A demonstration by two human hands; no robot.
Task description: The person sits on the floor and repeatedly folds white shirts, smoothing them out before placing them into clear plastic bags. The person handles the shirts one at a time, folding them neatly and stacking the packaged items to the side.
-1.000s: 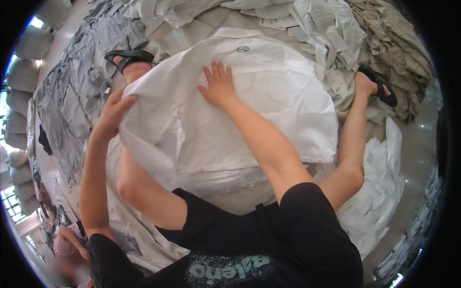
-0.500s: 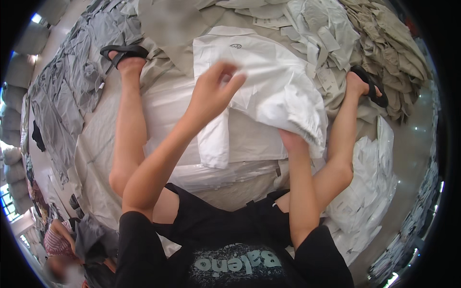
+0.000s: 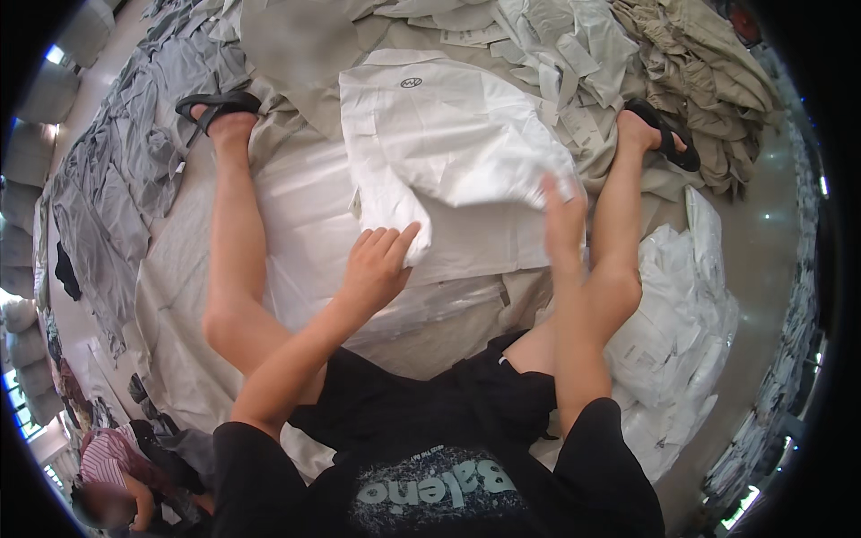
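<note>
The left hand lies flat with fingers together on the folded-in sleeve edge of the white garment, pressing it down; the right hand is blurred, fingers straight, at the garment's right edge, and whether it pinches cloth I cannot tell; the garment sits between the outstretched legs on a stack of white pieces; grey cloth lies well to the left, khaki pieces to the right; the fold could slip or crease, I judge, if the left palm lifts while the right side is pulled.
</note>
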